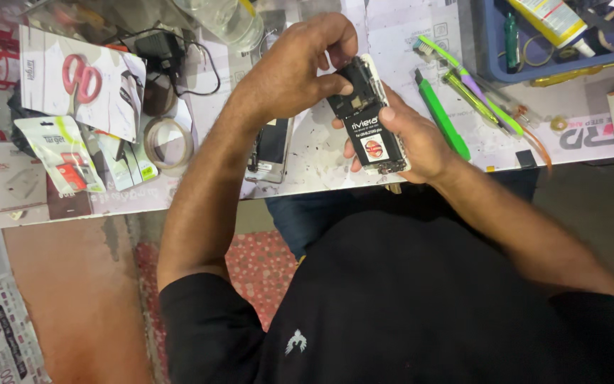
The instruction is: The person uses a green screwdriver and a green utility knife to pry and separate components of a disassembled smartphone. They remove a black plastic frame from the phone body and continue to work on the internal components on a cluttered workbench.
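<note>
I hold an opened phone [367,121] with its back cover off, its black battery and circuit parts showing. My right hand [417,139] cradles it from below and the side, thumb pressed on the battery's edge. From above, my left hand [296,64] reaches in, and its fingertips pinch at the phone's top end. The phone is tilted above a white worktable [321,167]. Another phone part with a dark screen [271,149] lies flat on the table under my left wrist.
Green-handled tools [442,114] and a toothbrush [456,67] lie to the right. A blue tray [534,39] holds tubes at the far right. At left are a tape roll [168,142], a pack with red scissors [83,82], small packets and a black charger [158,46].
</note>
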### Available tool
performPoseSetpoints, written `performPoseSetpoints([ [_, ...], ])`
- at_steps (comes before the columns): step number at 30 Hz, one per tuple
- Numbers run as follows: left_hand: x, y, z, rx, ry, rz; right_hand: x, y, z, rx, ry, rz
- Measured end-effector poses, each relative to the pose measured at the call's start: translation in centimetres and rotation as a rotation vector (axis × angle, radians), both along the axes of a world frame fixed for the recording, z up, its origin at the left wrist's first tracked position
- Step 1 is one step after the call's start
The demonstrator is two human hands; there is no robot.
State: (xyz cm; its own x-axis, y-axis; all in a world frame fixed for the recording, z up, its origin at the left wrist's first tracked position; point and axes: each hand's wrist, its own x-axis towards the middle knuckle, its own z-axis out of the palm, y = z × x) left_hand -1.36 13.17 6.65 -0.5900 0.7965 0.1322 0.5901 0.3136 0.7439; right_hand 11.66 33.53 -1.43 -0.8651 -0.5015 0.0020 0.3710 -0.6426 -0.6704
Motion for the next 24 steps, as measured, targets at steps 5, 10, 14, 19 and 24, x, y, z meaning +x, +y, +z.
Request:
performPoseSetpoints([
  [5, 1.1, -0.7, -0.5, 0.139, 0.126, 0.091, -0.1, 0.3, 0.4, -0.070, -0.032, -0.002],
  [10, 2.8, -1.5, -1.2, 0.121, 0.079, 0.394, -0.1, 0.6, 1.0, -0.116, -0.062, -0.023],
  [14, 3.8, -1.6, -2.0, 0.128, -0.146, 0.478, -0.2, 0.6, 1.0, -0.119, -0.050, -0.018],
  [19, 4.7, -1.2, -2.5, 0.204, -0.332, 0.530, -0.2, 0.6, 0.9, -0.102, -0.029, 0.004],
  [24, 4.4, -1.1, -2.7, 0.256, -0.367, 0.524, -0.1, 0.5, 0.9, -0.080, -0.023, -0.001],
])
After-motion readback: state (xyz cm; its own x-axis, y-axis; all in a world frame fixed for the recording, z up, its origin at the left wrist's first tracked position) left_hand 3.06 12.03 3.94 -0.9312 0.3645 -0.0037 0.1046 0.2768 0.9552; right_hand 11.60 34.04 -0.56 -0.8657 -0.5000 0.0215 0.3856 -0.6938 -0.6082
